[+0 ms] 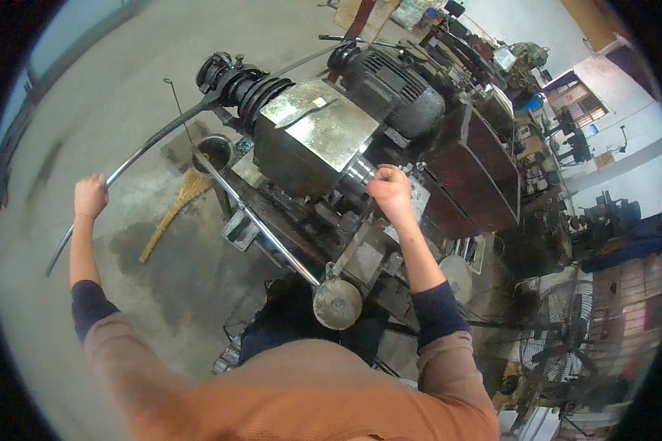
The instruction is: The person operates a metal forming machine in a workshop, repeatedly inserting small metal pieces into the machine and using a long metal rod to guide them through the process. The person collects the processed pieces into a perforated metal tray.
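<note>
Nearest the lens, the person's orange-brown sweater fills the lower edge, with dark blue cuffs showing on both raised forearms. At far left, the left hand is closed in a fist around a long dark metal rod, which runs from the floor side up and rightward toward the ribbed black end of the machine; the rod appears bowed, though the lens bends straight edges here. Below it a straw broom lies on the stained concrete floor, beside a round hole. At centre, a long-handled ladle leans against the machine's frame, close to the person's body. Further right, the right hand is closed in a fist at the front of the grey metal housing; whether it grips a lever or merely presses cannot be told. Behind stands a dark electric motor; a pedestal fan sits at right. Judged risks: the long rod could whip or slip from a one-handed grip, and loose cuffs near moving parts could catch.
</note>
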The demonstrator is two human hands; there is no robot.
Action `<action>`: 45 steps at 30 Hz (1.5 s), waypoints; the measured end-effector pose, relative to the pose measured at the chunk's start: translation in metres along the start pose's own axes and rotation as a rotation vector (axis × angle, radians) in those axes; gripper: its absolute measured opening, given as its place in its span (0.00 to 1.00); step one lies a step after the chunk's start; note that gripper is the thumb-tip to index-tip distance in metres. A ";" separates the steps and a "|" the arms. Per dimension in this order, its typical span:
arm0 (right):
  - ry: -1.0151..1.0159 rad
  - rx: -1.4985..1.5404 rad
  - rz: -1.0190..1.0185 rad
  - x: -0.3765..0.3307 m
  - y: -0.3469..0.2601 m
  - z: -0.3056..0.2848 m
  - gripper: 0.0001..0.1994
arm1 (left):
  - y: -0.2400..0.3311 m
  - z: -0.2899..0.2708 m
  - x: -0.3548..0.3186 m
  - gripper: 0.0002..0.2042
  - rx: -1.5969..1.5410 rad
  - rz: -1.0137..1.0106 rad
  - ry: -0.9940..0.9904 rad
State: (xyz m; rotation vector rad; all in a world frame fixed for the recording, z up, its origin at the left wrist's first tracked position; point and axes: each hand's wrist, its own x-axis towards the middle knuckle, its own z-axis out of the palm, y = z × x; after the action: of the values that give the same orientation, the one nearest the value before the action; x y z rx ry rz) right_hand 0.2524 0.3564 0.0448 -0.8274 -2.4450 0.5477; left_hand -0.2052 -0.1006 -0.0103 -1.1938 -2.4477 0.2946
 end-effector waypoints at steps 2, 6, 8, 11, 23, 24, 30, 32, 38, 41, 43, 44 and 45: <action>0.005 0.055 0.035 -0.002 -0.001 -0.005 0.10 | 0.007 0.012 0.003 0.05 -0.030 -0.134 -0.099; 0.016 0.101 0.084 -0.019 -0.012 -0.023 0.10 | 0.033 0.012 0.017 0.12 -0.314 -0.422 -0.109; 0.125 0.099 0.032 -0.045 -0.014 -0.049 0.10 | 0.094 -0.008 0.023 0.12 -0.463 -0.165 0.604; 0.247 0.117 0.082 -0.098 0.018 -0.079 0.10 | 0.195 0.010 -0.003 0.15 -0.991 -0.383 0.466; 0.411 -0.297 0.665 -0.368 0.125 -0.183 0.15 | 0.322 0.056 0.029 0.11 -0.032 0.571 -0.689; 0.442 -0.337 0.695 -0.383 0.132 -0.183 0.18 | 0.320 0.057 0.026 0.12 -0.101 0.530 -0.613; 0.083 -0.953 1.187 -0.534 0.182 -0.192 0.18 | 0.279 0.039 0.012 0.17 -0.720 0.188 -0.429; 0.129 -1.017 1.180 -0.553 0.178 -0.190 0.12 | 0.254 0.038 0.023 0.18 -1.223 -0.063 -0.449; 0.048 -0.796 1.376 -0.554 0.107 -0.145 0.14 | 0.252 -0.022 0.037 0.27 -1.684 -0.537 -0.336; 0.065 -0.433 1.460 -0.538 0.064 -0.128 0.16 | 0.279 0.003 0.047 0.26 -1.524 -0.601 -0.330; 0.153 -0.334 1.429 -0.559 0.061 -0.102 0.15 | 0.315 -0.031 0.049 0.21 -1.744 -0.603 -0.182; 0.212 -0.245 1.406 -0.548 0.052 -0.098 0.14 | 0.313 -0.024 0.047 0.20 -1.750 -0.593 -0.152; 0.253 -0.083 1.462 -0.522 0.031 -0.105 0.14 | 0.310 -0.019 0.046 0.19 -1.758 -0.584 -0.125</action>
State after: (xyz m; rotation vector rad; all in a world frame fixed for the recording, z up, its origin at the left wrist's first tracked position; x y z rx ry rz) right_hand 0.6870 0.0647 -0.0574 -2.4647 -1.2637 0.7065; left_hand -0.0036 0.1261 -0.0915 -0.6688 -2.6667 -2.3166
